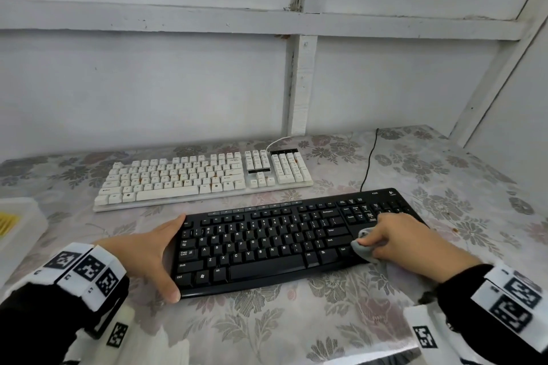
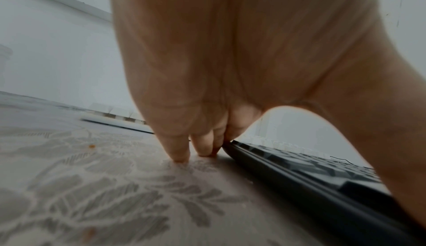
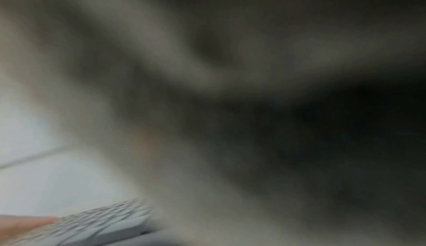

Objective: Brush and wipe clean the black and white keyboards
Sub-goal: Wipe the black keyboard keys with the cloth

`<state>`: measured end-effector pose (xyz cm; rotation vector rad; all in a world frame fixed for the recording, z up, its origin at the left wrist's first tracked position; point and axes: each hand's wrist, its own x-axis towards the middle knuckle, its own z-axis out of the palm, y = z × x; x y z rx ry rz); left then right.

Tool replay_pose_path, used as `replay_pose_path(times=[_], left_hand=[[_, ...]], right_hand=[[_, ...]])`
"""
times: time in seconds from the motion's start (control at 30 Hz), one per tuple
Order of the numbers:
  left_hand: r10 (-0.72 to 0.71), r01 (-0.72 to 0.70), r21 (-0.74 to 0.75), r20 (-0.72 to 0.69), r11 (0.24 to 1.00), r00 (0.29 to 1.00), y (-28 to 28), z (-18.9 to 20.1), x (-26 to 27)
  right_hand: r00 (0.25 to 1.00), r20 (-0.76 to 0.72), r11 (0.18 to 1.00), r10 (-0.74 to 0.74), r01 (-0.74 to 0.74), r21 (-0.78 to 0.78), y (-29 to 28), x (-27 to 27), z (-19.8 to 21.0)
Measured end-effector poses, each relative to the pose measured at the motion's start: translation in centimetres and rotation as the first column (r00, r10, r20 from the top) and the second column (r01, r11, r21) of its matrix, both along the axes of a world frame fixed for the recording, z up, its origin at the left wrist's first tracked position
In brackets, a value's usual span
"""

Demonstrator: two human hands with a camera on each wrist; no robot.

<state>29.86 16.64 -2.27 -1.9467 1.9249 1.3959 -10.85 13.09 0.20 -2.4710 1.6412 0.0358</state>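
Observation:
The black keyboard (image 1: 267,246) lies near me on the floral tablecloth, with the white keyboard (image 1: 192,178) behind it, stained orange between some keys. My left hand (image 1: 148,258) braces the black keyboard's left end: straight fingers along the side edge, thumb at the front corner. In the left wrist view the fingertips (image 2: 179,149) stand on the cloth against the black keyboard (image 2: 311,173). My right hand (image 1: 394,237) pinches a crumpled grey cloth (image 1: 366,249) and presses it on the keys near the arrow block. The right wrist view is mostly blur; only some keys (image 3: 96,219) show.
A white plastic box (image 1: 17,222) with yellow contents sits at the table's left edge. The black cable (image 1: 369,163) runs back from the black keyboard to the white panelled wall. An orange crumb (image 2: 91,146) lies on the tablecloth (image 1: 267,329) left of my hand.

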Motion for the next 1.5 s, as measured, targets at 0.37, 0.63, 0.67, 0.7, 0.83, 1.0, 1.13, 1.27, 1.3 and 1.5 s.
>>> replay_pose_path(times=[0.37, 0.63, 0.67, 0.7, 0.83, 1.0, 1.13, 1.27, 1.3, 1.5], left_hand=[[-0.001, 0.001, 0.004, 0.031, 1.000, 1.000, -0.1, 0.1, 0.0], [0.009, -0.009, -0.004, 0.044, 1.000, 0.999, 0.0, 0.1, 0.0], [0.009, -0.009, -0.001, 0.041, 1.000, 0.999, 0.0, 0.1, 0.0], [0.009, -0.009, 0.001, 0.039, 1.000, 0.999, 0.0, 0.1, 0.0], [0.007, -0.008, 0.006, 0.037, 1.000, 0.999, -0.1, 0.1, 0.0], [0.002, -0.002, -0.004, 0.024, 1.000, 1.000, -0.1, -0.2, 0.1], [0.001, -0.001, -0.002, 0.017, 1.000, 1.000, -0.1, -0.2, 0.2], [0.000, 0.000, 0.004, 0.025, 1.000, 1.000, -0.2, -0.1, 0.1], [0.000, 0.000, 0.003, 0.030, 1.000, 1.000, -0.2, -0.1, 0.2], [-0.009, 0.009, 0.005, 0.012, 1.000, 1.000, -0.1, -0.1, 0.2]], right_hand=[[0.966, 0.098, 0.969, 0.240, -0.244, 0.032, 2.3, 6.4, -0.7], [0.999, 0.014, 0.995, 0.037, -0.038, 0.096, 1.2, 1.5, 0.9], [0.999, 0.028, 0.994, -0.016, 0.013, 0.110, 1.1, 0.6, 1.1], [0.995, 0.055, 0.990, -0.078, 0.071, 0.118, 0.9, -0.3, 1.2], [0.979, 0.014, 0.974, -0.205, 0.203, 0.097, -0.2, -2.3, 1.3], [0.993, 0.113, 0.998, 0.018, -0.024, 0.060, 1.0, 2.3, 2.4], [0.967, 0.135, 0.966, 0.217, -0.233, 0.113, 1.4, 6.3, 0.7], [0.987, 0.089, 0.980, 0.132, -0.144, 0.136, 1.1, 3.7, 0.1], [0.991, 0.092, 0.983, 0.093, -0.106, 0.148, 1.0, 2.6, 0.3], [0.979, 0.125, 0.974, -0.160, 0.136, 0.179, 0.6, -3.2, 1.4]])
